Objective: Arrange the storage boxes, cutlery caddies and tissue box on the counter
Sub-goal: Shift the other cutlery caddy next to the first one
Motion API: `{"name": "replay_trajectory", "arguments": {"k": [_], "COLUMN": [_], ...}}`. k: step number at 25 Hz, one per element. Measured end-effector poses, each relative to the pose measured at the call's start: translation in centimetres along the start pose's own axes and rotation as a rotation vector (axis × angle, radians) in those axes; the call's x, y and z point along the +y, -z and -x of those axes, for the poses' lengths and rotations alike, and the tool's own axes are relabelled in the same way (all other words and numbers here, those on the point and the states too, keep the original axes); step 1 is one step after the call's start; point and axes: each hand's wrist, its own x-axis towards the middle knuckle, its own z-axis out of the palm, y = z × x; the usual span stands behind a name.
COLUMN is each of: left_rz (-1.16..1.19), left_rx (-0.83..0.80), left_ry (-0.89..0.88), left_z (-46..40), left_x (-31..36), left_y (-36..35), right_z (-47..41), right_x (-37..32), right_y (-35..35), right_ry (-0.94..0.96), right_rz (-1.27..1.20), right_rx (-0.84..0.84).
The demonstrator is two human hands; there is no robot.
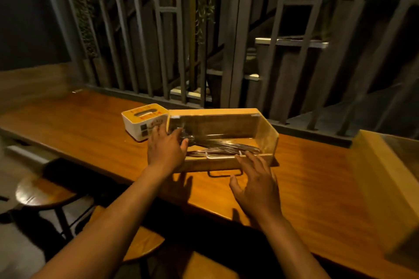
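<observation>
A long wooden cutlery caddy with a clear raised lid and a white front handle sits mid-counter; metal cutlery lies inside. A white tissue box with an orange top stands just left of it, touching its left end. My left hand rests against the caddy's left end, fingers spread, thumb over the rim. My right hand hovers open at the caddy's front right, fingertips near the front wall and handle.
The wooden counter runs along a grey metal railing. Another wooden box stands at the far right. Round wooden stools sit below the counter's near edge.
</observation>
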Motion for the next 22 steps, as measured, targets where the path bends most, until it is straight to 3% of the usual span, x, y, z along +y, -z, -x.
{"name": "replay_trajectory", "arguments": {"k": [4,9,12,16,20,22], "left_rz": [0.184,0.231,0.405,0.432,0.521,0.568], "left_rx": [-0.163,-0.087,-0.088,0.01,-0.2,-0.196], "left_ry": [0.042,-0.008,-0.067,0.074,0.066,0.066], "left_z": [-2.4,2.0,4.1,1.2,-1.5,-1.4], "left_x": [-2.5,-1.2,-2.2,-5.0,-5.8,-5.2], "left_y": [-1.1,0.7,2.1,1.0,-1.8,-2.5], "right_z": [-1.6,-3.0,-3.6,-3.4,-3.5,-3.3], "right_x": [-2.0,-4.3,-6.5,-6.5,-5.6,-5.3], "right_y": [-3.0,-4.6,-5.7,-6.7,-6.5,-6.1], "right_ry": [-0.016,0.008,0.052,0.028,0.067,0.061], "right_rz": [0.028,-0.049,-0.062,0.036,0.035,0.027], "right_rx": [-0.048,-0.032,-0.07,-0.01,0.024,0.03]}}
